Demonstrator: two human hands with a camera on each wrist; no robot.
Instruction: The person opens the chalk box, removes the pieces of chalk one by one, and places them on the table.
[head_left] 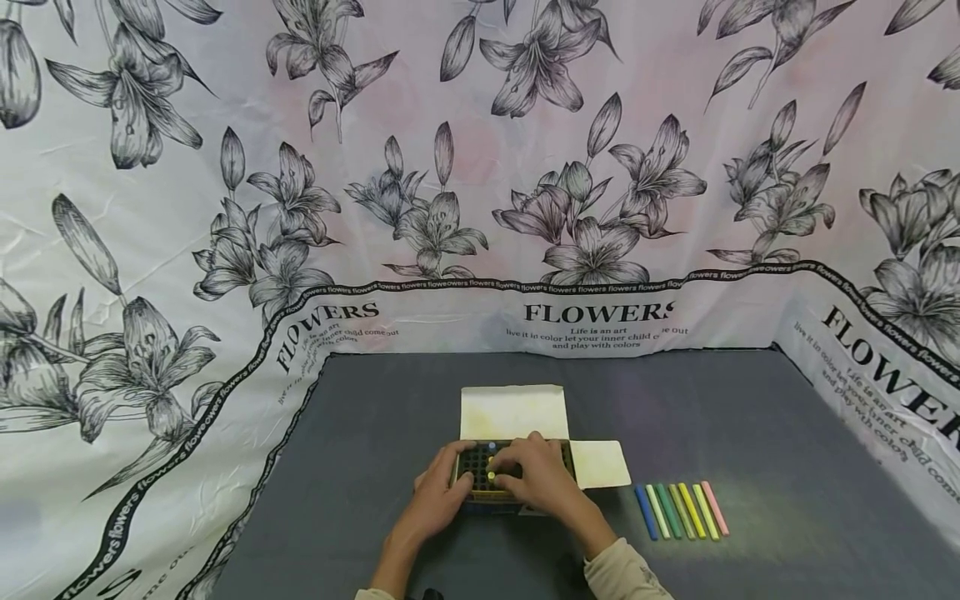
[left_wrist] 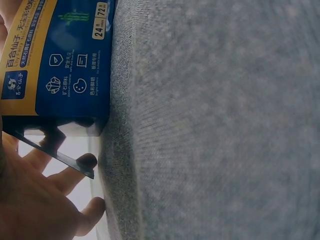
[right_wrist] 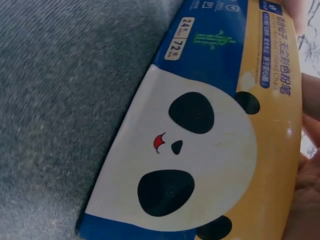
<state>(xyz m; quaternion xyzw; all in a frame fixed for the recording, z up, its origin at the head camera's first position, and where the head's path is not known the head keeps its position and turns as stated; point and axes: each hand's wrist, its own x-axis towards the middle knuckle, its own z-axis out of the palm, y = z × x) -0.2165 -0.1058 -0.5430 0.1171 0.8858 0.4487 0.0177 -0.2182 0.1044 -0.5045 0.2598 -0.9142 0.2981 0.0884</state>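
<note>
An open chalk box (head_left: 491, 495) stands on the dark table, its inside a black grid of round holes. My left hand (head_left: 438, 487) holds the box's left side, thumb near the front rim and fingers along the side. Over the grid, my right hand (head_left: 542, 475) pinches a yellow chalk stick (head_left: 491, 477) between thumb and index finger. A blue chalk (head_left: 492, 447) shows in a hole behind it. The right wrist view shows the box's panda front (right_wrist: 210, 155); the right fingertips are hidden there. In the left wrist view, the left hand (left_wrist: 45, 195) lies beside the box end.
Several chalk sticks (head_left: 677, 510) in blue, green, yellow and pink lie in a row right of the box. The box's white lid (head_left: 513, 412) folds back, and a side flap (head_left: 600, 463) sticks out right. Flower-printed cloth (head_left: 600, 183) encloses the grey table (head_left: 375, 400).
</note>
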